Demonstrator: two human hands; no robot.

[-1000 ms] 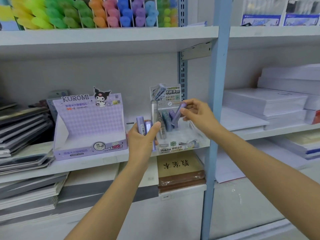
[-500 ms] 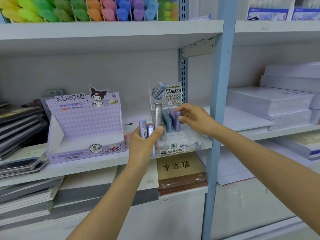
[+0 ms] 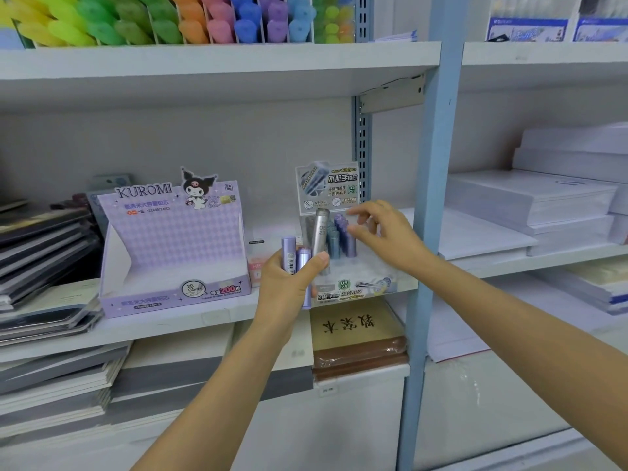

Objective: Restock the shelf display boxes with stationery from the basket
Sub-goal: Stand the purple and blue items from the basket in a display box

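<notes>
Your right hand (image 3: 380, 232) hovers fingers apart beside the blue upright (image 3: 438, 164), over tubes standing in the clear display box (image 3: 373, 283); your left hand (image 3: 289, 283) is clamped on purple and silver lead tubes (image 3: 302, 253) just before it.

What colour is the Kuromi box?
Pale purple with a checked pattern, Kuromi box, head view.

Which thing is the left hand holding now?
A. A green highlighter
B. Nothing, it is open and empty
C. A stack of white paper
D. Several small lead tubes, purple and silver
D. The left hand is closed around a bundle of lead tubes, two purple ones and a taller silver one, held upright in front of the clear display box.
</notes>
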